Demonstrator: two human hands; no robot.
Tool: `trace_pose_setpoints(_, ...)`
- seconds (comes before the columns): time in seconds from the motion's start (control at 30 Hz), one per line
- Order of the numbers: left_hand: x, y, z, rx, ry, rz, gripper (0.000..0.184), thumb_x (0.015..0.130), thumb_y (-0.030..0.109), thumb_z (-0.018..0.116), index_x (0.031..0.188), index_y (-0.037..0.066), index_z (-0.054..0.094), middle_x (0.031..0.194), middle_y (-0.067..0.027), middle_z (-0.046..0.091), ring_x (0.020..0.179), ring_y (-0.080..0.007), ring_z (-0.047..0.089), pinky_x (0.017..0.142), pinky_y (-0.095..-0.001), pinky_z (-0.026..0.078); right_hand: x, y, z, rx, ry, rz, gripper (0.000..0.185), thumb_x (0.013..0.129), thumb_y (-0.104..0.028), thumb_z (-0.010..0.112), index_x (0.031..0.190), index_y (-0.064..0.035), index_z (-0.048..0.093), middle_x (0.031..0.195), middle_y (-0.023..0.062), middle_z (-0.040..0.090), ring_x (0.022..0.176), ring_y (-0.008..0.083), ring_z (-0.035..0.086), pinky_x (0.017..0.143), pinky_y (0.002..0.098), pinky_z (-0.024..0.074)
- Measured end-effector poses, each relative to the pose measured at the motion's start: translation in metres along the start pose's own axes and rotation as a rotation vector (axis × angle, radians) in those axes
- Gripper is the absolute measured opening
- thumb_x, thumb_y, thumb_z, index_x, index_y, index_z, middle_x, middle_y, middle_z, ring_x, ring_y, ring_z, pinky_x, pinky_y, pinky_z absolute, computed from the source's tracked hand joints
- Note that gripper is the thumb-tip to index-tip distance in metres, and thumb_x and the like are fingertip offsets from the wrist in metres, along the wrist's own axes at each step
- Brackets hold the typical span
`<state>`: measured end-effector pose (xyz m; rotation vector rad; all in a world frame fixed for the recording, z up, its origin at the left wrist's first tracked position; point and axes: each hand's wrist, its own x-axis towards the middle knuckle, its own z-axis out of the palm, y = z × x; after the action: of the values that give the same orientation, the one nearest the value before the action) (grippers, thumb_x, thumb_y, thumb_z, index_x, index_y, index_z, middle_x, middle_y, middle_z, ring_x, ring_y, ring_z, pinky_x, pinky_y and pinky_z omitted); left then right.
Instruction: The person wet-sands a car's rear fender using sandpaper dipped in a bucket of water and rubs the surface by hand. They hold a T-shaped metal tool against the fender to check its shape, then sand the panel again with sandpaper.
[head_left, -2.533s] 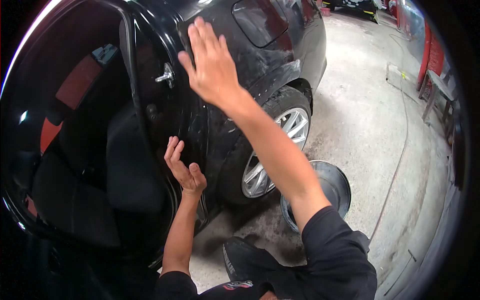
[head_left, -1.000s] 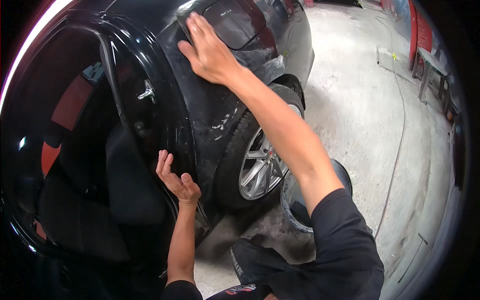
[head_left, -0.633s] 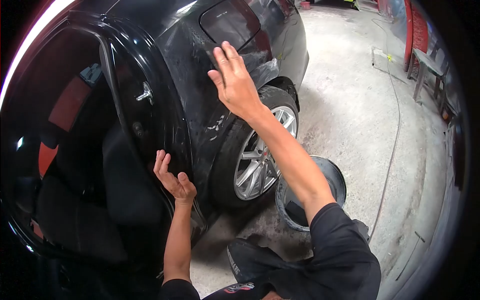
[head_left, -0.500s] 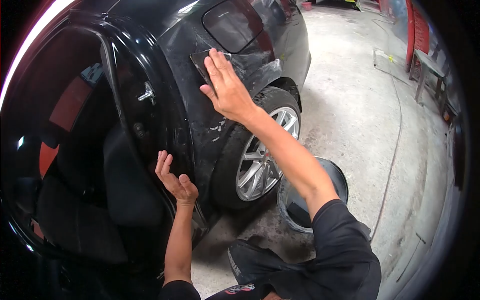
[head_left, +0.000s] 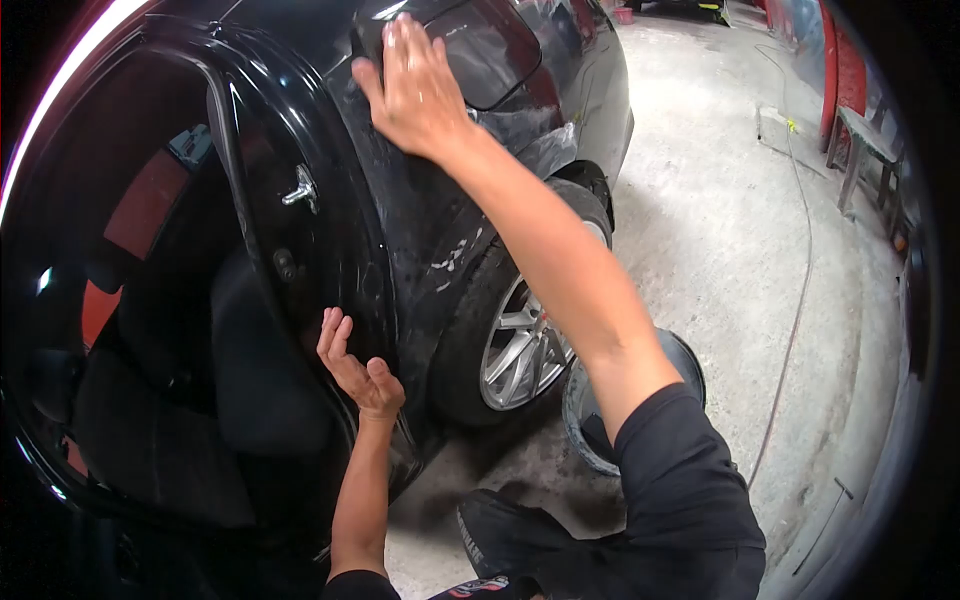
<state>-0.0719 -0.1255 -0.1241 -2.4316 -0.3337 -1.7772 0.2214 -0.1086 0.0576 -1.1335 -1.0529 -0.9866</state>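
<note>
My right hand (head_left: pixel 415 95) lies flat with its fingers stretched out on the upper part of the black rear panel (head_left: pixel 400 200), just left of the fuel flap (head_left: pixel 490 55). A dark edge shows beside its fingers; most of what is under the palm is hidden. Lower down, my left hand (head_left: pixel 362 370) is open, palm up with slightly curled fingers, at the edge of the door opening. It holds nothing, and whether it touches the frame I cannot tell. Dull, scuffed patches and pale chips (head_left: pixel 450 257) mark the panel above the wheel (head_left: pixel 515 355).
A metal door striker (head_left: pixel 300 190) sticks out of the door frame. Beside the wheel a round dark tub (head_left: pixel 685 360) stands on the concrete floor, partly behind my right arm. A thin hose (head_left: pixel 805 270) runs along the floor at right, near a bench (head_left: pixel 865 135).
My right hand has moved up and left over the panel from half a second ago, and the dark sheet then visible under it is mostly hidden. My left hand stays nearly in place.
</note>
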Motion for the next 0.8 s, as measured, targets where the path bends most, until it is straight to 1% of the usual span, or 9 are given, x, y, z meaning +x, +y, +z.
trace_pose_setpoints(0.1, -0.001, 0.001, 0.0, 0.018, -0.003, -0.008, 0.062, 0.11, 0.047, 0.035, 0.137, -0.006, 0.052, 0.143, -0.0234, 0.053, 0.139, -0.0372, 0.048, 0.116, -0.046, 0.036, 0.002, -0.02, 0.007, 0.036, 0.032, 0.125, 0.074, 0.106, -0.043, 0.048, 0.14, 0.0218, 0.045, 0.148, 0.0439, 0.043, 0.139, 0.0535, 0.044, 0.115, 0.0621, 0.0357)
trace_pose_setpoints(0.13, 0.0, 0.001, -0.002, 0.022, -0.01, -0.008, 0.062, 0.11, 0.047, 0.035, 0.137, -0.006, 0.053, 0.143, -0.0234, 0.053, 0.139, -0.0372, 0.048, 0.116, -0.046, 0.036, -0.011, -0.027, 0.011, -0.038, -0.001, 0.027, 0.075, 0.107, -0.045, 0.046, 0.142, 0.0218, 0.043, 0.149, 0.0441, 0.041, 0.14, 0.0545, 0.042, 0.118, 0.0611, 0.0326)
trace_pose_setpoints(0.17, 0.0, 0.0, -0.002, 0.023, -0.008, -0.008, 0.062, 0.11, 0.047, 0.035, 0.137, -0.006, 0.053, 0.143, -0.0233, 0.053, 0.139, -0.0372, 0.048, 0.116, -0.0461, 0.036, -0.027, -0.043, -0.001, 0.065, -0.047, 0.025, 0.077, 0.107, -0.045, 0.044, 0.143, 0.0225, 0.042, 0.148, 0.0447, 0.041, 0.141, 0.0551, 0.041, 0.119, 0.0588, 0.0314)
trace_pose_setpoints(0.23, 0.0, 0.0, -0.001, 0.018, -0.008, -0.008, 0.062, 0.11, 0.047, 0.035, 0.137, -0.006, 0.053, 0.143, -0.0232, 0.053, 0.139, -0.0373, 0.048, 0.116, -0.0462, 0.036, -0.025, -0.029, -0.007, 0.039, -0.089, -0.036, 0.076, 0.107, -0.044, 0.044, 0.142, 0.0233, 0.041, 0.149, 0.0447, 0.041, 0.143, 0.0544, 0.039, 0.12, 0.0572, 0.0308)
trace_pose_setpoints(0.33, -0.002, -0.001, -0.002, 0.013, -0.001, -0.009, 0.062, 0.11, 0.047, 0.035, 0.137, -0.006, 0.052, 0.143, -0.0232, 0.053, 0.139, -0.0376, 0.048, 0.116, -0.0465, 0.036, 0.017, -0.011, -0.004, 0.046, -0.081, 0.141, 0.074, 0.107, -0.042, 0.045, 0.142, 0.0233, 0.042, 0.15, 0.0443, 0.04, 0.144, 0.0541, 0.039, 0.12, 0.057, 0.0317)
trace_pose_setpoints(0.43, -0.001, 0.001, -0.001, 0.005, -0.007, -0.007, 0.062, 0.11, 0.047, 0.035, 0.138, -0.006, 0.052, 0.143, -0.0235, 0.053, 0.139, -0.038, 0.048, 0.116, -0.0468, 0.036, -0.011, -0.033, 0.011, -0.066, -0.019, 0.048, 0.075, 0.106, -0.042, 0.047, 0.141, 0.0238, 0.042, 0.149, 0.0446, 0.041, 0.143, 0.0547, 0.04, 0.119, 0.0574, 0.0327)
trace_pose_setpoints(0.5, -0.003, -0.004, 0.0, 0.007, -0.004, 0.002, 0.063, 0.11, 0.047, 0.035, 0.138, -0.006, 0.051, 0.143, -0.0238, 0.052, 0.139, -0.0381, 0.048, 0.117, -0.0469, 0.036, -0.025, -0.039, -0.001, 0.056, -0.035, 0.022, 0.075, 0.106, -0.042, 0.048, 0.141, 0.0242, 0.041, 0.148, 0.0456, 0.041, 0.142, 0.055, 0.04, 0.118, 0.0586, 0.0343)
trace_pose_setpoints(0.6, -0.003, -0.003, 0.003, -0.044, 0.035, -0.002, 0.06, 0.107, 0.044, 0.043, 0.136, -0.007, 0.053, 0.142, -0.0255, 0.053, 0.138, -0.0423, 0.049, 0.117, -0.0508, 0.037, 0.0, -0.016, 0.002, 0.07, 0.004, 0.072, 0.076, 0.106, -0.043, 0.048, 0.141, 0.0239, 0.042, 0.147, 0.0467, 0.041, 0.142, 0.0546, 0.04, 0.118, 0.0595, 0.0343)
trace_pose_setpoints(0.8, -0.003, -0.004, 0.001, -0.032, -0.001, 0.003, 0.063, 0.11, 0.048, 0.036, 0.14, -0.006, 0.049, 0.146, -0.0241, 0.049, 0.141, -0.037, 0.046, 0.118, -0.0464, 0.035, -0.022, -0.024, -0.002, 0.149, -0.083, 0.171, 0.078, 0.107, -0.046, 0.043, 0.146, 0.0215, 0.039, 0.154, 0.0436, 0.034, 0.148, 0.0529, 0.033, 0.12, 0.0616, 0.0288)
